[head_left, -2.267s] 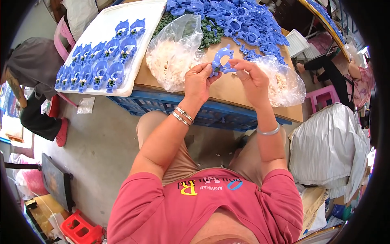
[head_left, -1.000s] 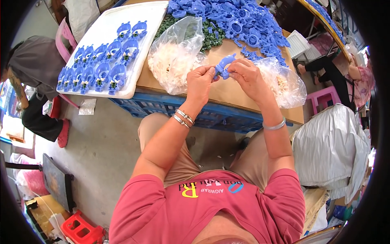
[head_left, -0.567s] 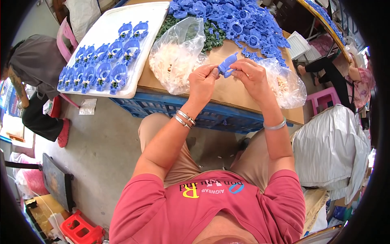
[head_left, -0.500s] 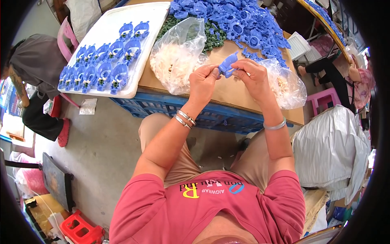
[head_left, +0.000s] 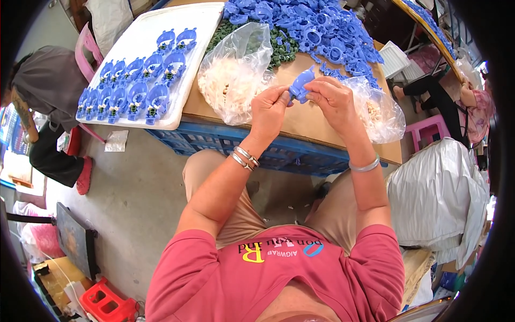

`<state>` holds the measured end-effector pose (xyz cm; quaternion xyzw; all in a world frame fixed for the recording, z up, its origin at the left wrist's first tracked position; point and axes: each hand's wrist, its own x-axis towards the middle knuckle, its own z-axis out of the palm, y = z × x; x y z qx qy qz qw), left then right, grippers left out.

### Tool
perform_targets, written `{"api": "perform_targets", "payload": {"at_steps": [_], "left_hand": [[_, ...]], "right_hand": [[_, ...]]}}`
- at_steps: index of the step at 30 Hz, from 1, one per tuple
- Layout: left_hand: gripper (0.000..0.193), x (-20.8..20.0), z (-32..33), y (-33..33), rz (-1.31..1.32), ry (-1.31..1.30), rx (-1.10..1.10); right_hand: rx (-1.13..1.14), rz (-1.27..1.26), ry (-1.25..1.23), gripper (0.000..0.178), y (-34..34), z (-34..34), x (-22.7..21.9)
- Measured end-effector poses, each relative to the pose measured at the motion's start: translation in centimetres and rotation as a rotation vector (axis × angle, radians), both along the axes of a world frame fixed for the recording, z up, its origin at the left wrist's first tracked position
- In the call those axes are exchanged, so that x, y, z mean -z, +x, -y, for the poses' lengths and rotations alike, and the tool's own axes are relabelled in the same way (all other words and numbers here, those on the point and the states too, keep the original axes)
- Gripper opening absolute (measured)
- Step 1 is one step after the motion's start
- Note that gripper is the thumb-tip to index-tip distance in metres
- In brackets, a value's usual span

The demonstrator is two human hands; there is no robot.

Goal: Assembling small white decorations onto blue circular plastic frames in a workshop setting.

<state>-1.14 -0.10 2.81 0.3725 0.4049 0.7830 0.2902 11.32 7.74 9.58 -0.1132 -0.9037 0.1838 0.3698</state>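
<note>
A small blue plastic figure part (head_left: 301, 86) is held up over the near edge of the cardboard-topped table (head_left: 300, 125). My left hand (head_left: 270, 107) pinches its lower left end between thumb and fingers. From the other side, my right hand (head_left: 333, 102) grips its right edge with the fingertips. Beyond the hands lies a big heap of blue plastic parts (head_left: 327, 32), with dark green pieces (head_left: 281, 48) beside it. A clear bag of pale small parts (head_left: 228, 88) stands by my left hand, and another clear bag (head_left: 383, 115) lies by my right wrist.
At the left, a white tray (head_left: 134, 40) bears rows of blue figures with green pieces. Blue crates (head_left: 214, 145) support the table. A person in dark clothes (head_left: 51, 86) is at the left, another person (head_left: 472, 107) at the far right. A white sack (head_left: 429, 193) stands right.
The blue figure part has tilted more upright between my fingers. Both hands stay in nearly the same place, with only small finger shifts.
</note>
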Motion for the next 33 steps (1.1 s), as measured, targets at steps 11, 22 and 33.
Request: {"api": "perform_targets", "payload": {"at_steps": [11,22,33], "left_hand": [[0.016,0.3,-0.7,-0.9,0.476,0.014,0.168],[0.017,-0.1,-0.6,-1.3,0.687,0.005,0.279],[0.018,0.8,-0.4,-1.4,0.732,-0.056,0.461]], "right_hand": [[0.048,-0.161,0.100,0.032,-1.9,-0.4,1.9],[0.126,-0.245,0.091,0.073,-3.2,-0.4,1.2],[-0.104,-0.186,-0.639,0.075,-1.1,-1.4,1.6]]}}
